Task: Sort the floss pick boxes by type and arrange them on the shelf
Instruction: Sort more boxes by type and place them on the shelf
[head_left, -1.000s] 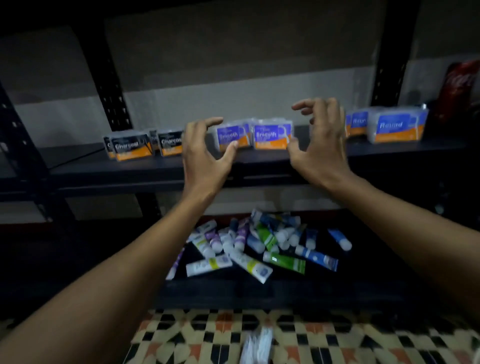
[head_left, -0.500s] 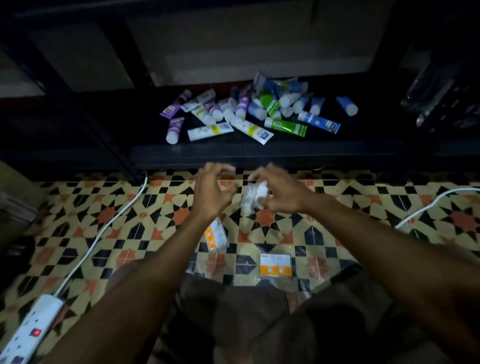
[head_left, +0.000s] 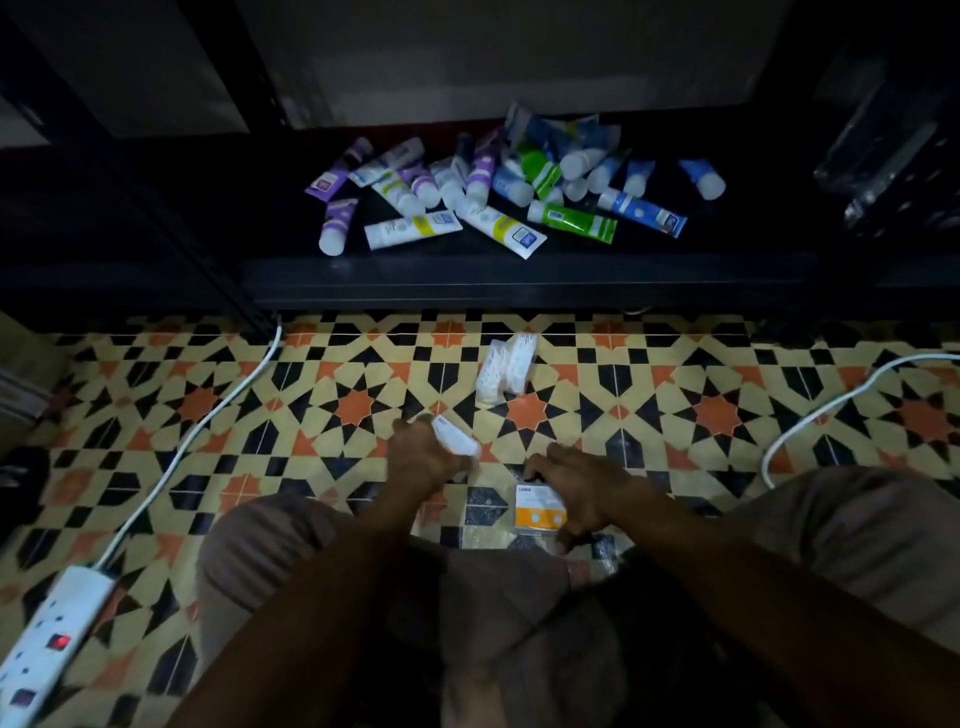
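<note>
I am crouched over a patterned tile floor. My left hand (head_left: 421, 460) grips a white floss pick box (head_left: 457, 437) that tilts up just above the tiles. My right hand (head_left: 576, 493) curls round a white-and-orange floss pick box (head_left: 537, 512) lying flat on the floor. Two clear floss pick boxes (head_left: 506, 366) stand close together on the floor farther ahead, near the shelf's front edge. The upper shelf with the sorted boxes is out of view.
The dark bottom shelf (head_left: 519, 270) ahead holds a heap of several tubes (head_left: 498, 192). A white power strip (head_left: 47, 639) lies at the lower left with its cable (head_left: 208, 410) running to the shelf post. Another white cable (head_left: 831, 405) curves at the right. My knees frame my arms.
My view dropped from the upper shelf to the floor. Both hands came down and back towards me, leaving the clear boxes; each now holds a box near my knees.
</note>
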